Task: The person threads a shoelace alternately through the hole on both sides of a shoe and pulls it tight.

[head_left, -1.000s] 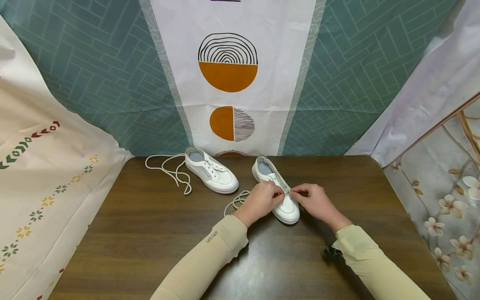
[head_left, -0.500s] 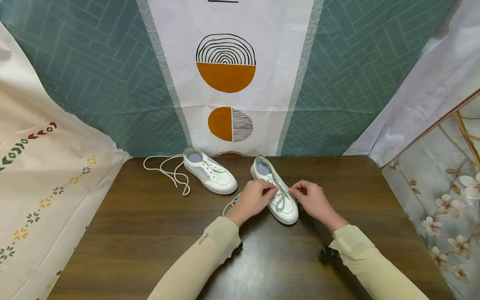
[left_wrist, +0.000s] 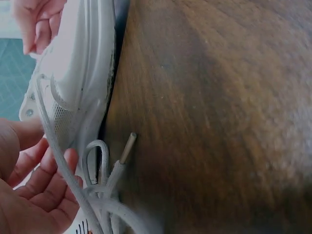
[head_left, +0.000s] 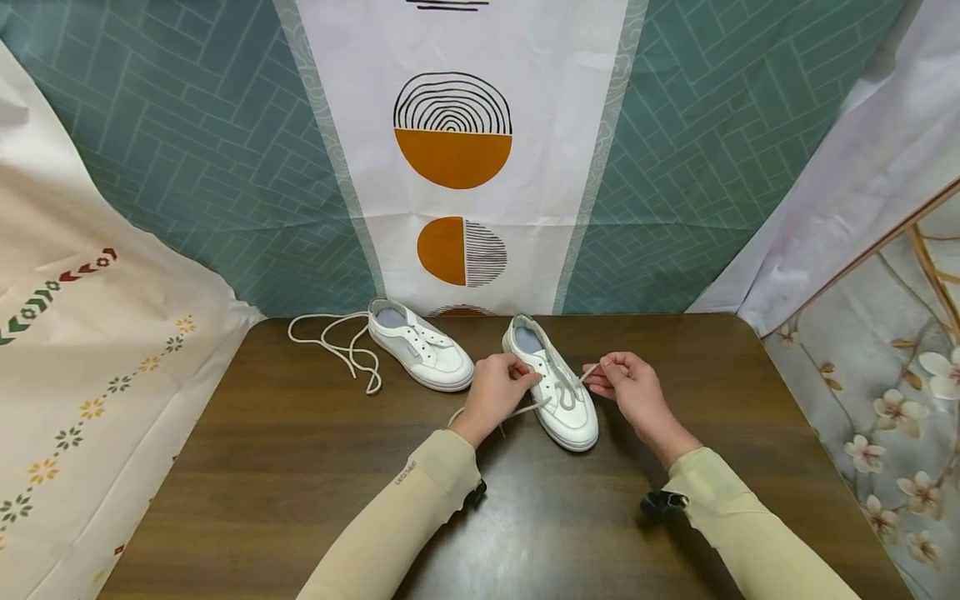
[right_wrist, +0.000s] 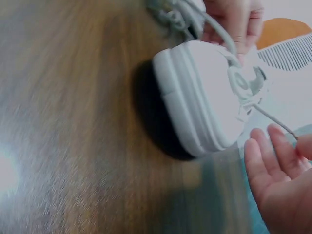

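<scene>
A white sneaker (head_left: 572,425) sits on the table, toe toward me, its pale shoelace (head_left: 567,397) looped loosely over the front. With thumb and forefinger, my right hand (head_left: 633,396) pinches a lace end and holds it taut off the sneaker's right side. My left hand (head_left: 495,392) pinches the sneaker's left upper edge by the eyelets; its fingertips are partly hidden. In the left wrist view, the lace (left_wrist: 61,158) runs past my left hand (left_wrist: 34,185), whose lower fingers hang loosely. The right wrist view shows a lace strand (right_wrist: 275,121) stretched to my right hand (right_wrist: 280,180).
The other white sneaker (head_left: 431,354) stands at the back left, with its long lace (head_left: 352,358) trailing on the wooden table (head_left: 300,483). Patterned cloths (head_left: 480,187) hang behind and at both sides of the table.
My right hand has drawn away from the eyelets to the right with the lace end. My left hand has shifted left from the sneaker's middle to its left edge, and the lace loop now shows.
</scene>
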`<control>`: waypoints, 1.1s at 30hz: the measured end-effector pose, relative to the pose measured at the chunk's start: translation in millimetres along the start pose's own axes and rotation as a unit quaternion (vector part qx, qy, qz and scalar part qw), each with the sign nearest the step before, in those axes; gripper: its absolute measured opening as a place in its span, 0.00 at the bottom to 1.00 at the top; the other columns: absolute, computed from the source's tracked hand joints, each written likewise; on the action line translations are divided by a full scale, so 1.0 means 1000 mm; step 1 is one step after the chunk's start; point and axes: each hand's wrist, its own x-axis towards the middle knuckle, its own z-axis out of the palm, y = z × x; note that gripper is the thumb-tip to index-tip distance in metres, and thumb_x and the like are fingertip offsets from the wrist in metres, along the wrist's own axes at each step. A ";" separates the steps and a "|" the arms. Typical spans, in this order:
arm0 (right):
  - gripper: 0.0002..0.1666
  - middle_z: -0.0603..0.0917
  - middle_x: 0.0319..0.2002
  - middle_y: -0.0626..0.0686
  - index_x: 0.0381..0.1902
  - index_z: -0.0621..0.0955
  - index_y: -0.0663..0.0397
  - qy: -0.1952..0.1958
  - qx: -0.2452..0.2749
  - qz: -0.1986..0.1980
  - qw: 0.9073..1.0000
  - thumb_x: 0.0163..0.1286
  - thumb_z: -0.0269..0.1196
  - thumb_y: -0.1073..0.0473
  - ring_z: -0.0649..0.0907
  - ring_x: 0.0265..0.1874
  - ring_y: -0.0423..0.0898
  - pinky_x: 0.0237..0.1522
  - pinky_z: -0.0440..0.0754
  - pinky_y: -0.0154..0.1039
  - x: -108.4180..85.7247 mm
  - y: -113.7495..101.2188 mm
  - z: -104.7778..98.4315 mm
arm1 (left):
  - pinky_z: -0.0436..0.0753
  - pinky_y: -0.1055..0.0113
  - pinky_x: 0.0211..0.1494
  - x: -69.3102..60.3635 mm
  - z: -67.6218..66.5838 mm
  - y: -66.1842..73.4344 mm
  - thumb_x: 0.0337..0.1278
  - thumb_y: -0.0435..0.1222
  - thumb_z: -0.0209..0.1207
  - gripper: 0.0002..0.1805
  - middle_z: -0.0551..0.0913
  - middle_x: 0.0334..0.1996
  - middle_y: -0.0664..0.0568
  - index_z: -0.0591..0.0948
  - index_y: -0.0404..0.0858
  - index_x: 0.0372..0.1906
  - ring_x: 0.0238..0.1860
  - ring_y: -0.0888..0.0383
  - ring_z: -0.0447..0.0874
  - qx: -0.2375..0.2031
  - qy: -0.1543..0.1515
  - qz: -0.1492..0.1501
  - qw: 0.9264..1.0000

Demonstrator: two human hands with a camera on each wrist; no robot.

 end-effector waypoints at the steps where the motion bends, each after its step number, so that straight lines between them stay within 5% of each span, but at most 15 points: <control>1: 0.18 0.78 0.52 0.71 0.50 0.65 0.68 0.001 0.024 0.002 1.000 0.75 0.47 0.56 0.85 0.43 0.50 0.46 0.82 0.40 0.001 -0.002 -0.002 | 0.74 0.73 0.25 0.001 0.001 -0.001 0.47 0.47 0.68 0.10 0.79 0.18 0.62 0.80 0.48 0.23 0.22 0.66 0.76 -0.001 0.002 -0.005 1.000; 5: 0.12 0.81 0.47 0.63 0.48 0.65 0.60 -0.003 0.126 0.008 0.992 0.75 0.45 0.56 0.85 0.44 0.47 0.47 0.81 0.39 0.002 -0.012 -0.011 | 0.73 0.72 0.24 0.003 0.001 -0.003 0.43 0.48 0.70 0.12 0.79 0.17 0.60 0.80 0.48 0.20 0.20 0.65 0.74 -0.008 0.002 -0.025 1.000; 9: 0.08 0.76 0.33 0.50 0.45 0.66 0.53 -0.010 0.174 -0.006 0.985 0.74 0.47 0.56 0.81 0.31 0.41 0.38 0.83 0.33 0.004 -0.017 -0.022 | 0.71 0.71 0.22 0.003 -0.001 -0.002 0.40 0.49 0.71 0.15 0.78 0.14 0.59 0.79 0.47 0.17 0.18 0.64 0.72 -0.012 0.002 -0.047 0.999; 11: 0.10 0.74 0.29 0.49 0.45 0.68 0.55 -0.018 0.125 -0.027 0.992 0.74 0.49 0.55 0.75 0.24 0.40 0.30 0.79 0.31 0.005 -0.017 -0.026 | 0.70 0.70 0.21 0.003 -0.002 -0.001 0.40 0.50 0.71 0.16 0.77 0.12 0.60 0.80 0.45 0.15 0.17 0.64 0.71 -0.012 -0.003 -0.058 0.998; 13: 0.11 0.75 0.29 0.50 0.45 0.72 0.53 -0.030 -0.001 -0.059 0.998 0.73 0.51 0.53 0.73 0.24 0.42 0.27 0.75 0.33 0.005 -0.016 -0.028 | 0.69 0.71 0.21 0.003 -0.004 -0.001 0.40 0.51 0.71 0.18 0.76 0.11 0.60 0.81 0.43 0.14 0.17 0.64 0.70 -0.011 -0.011 -0.066 0.998; 14: 0.12 0.77 0.31 0.50 0.45 0.74 0.52 -0.039 -0.080 -0.077 0.993 0.72 0.52 0.51 0.74 0.25 0.42 0.27 0.74 0.34 0.004 -0.016 -0.028 | 0.68 0.71 0.21 0.003 -0.005 -0.001 0.40 0.52 0.70 0.19 0.75 0.10 0.60 0.81 0.42 0.13 0.16 0.64 0.69 -0.007 -0.014 -0.069 0.997; 15: 0.13 0.79 0.33 0.50 0.45 0.76 0.50 -0.049 -0.163 -0.095 0.981 0.71 0.53 0.50 0.76 0.27 0.42 0.29 0.75 0.35 0.003 -0.015 -0.027 | 0.68 0.71 0.20 0.003 -0.006 -0.001 0.40 0.52 0.70 0.20 0.74 0.09 0.60 0.82 0.41 0.13 0.16 0.64 0.69 -0.003 -0.018 -0.071 0.997; 17: 0.14 0.83 0.38 0.48 0.46 0.79 0.46 -0.076 -0.310 -0.128 0.939 0.70 0.55 0.47 0.80 0.34 0.42 0.35 0.78 0.38 0.002 -0.014 -0.025 | 0.66 0.71 0.20 0.004 -0.007 0.000 0.41 0.52 0.69 0.22 0.73 0.07 0.60 0.83 0.39 0.12 0.15 0.64 0.68 0.000 -0.024 -0.074 0.997; 19: 0.14 0.84 0.42 0.46 0.47 0.81 0.43 -0.112 -0.392 -0.144 0.902 0.68 0.57 0.47 0.81 0.40 0.42 0.40 0.79 0.40 0.001 -0.013 -0.022 | 0.65 0.71 0.19 0.004 -0.008 0.000 0.43 0.52 0.69 0.22 0.73 0.07 0.60 0.83 0.38 0.12 0.15 0.64 0.68 0.006 -0.029 -0.077 0.997; 20: 0.14 0.84 0.41 0.44 0.46 0.82 0.43 -0.124 -0.417 -0.147 0.888 0.67 0.59 0.47 0.81 0.39 0.41 0.40 0.79 0.41 0.000 -0.013 -0.020 | 0.65 0.71 0.19 0.004 -0.008 0.000 0.43 0.52 0.68 0.22 0.72 0.07 0.60 0.83 0.38 0.13 0.15 0.64 0.68 0.009 -0.031 -0.079 0.996; 22: 0.12 0.85 0.39 0.43 0.43 0.84 0.44 -0.134 -0.439 -0.148 0.876 0.65 0.61 0.50 0.81 0.38 0.40 0.39 0.79 0.40 0.000 -0.013 -0.018 | 0.65 0.71 0.19 0.004 -0.008 0.000 0.44 0.51 0.68 0.21 0.73 0.08 0.60 0.83 0.39 0.13 0.16 0.64 0.68 0.010 -0.036 -0.083 0.996; 26: 0.07 0.85 0.35 0.43 0.37 0.85 0.44 -0.099 -0.442 -0.142 0.880 0.64 0.62 0.52 0.80 0.33 0.40 0.34 0.76 0.37 0.002 -0.013 -0.019 | 0.66 0.72 0.20 0.005 -0.007 0.000 0.44 0.51 0.68 0.20 0.73 0.08 0.61 0.83 0.39 0.13 0.16 0.64 0.68 0.014 -0.040 -0.082 0.996; 33: 0.12 0.86 0.34 0.49 0.40 0.85 0.48 -0.015 -0.367 -0.116 0.923 0.66 0.60 0.50 0.81 0.32 0.43 0.32 0.77 0.37 0.008 -0.009 -0.030 | 0.65 0.71 0.19 0.004 -0.006 0.000 0.44 0.52 0.68 0.21 0.71 0.07 0.61 0.83 0.39 0.13 0.16 0.64 0.67 0.014 -0.048 -0.096 0.994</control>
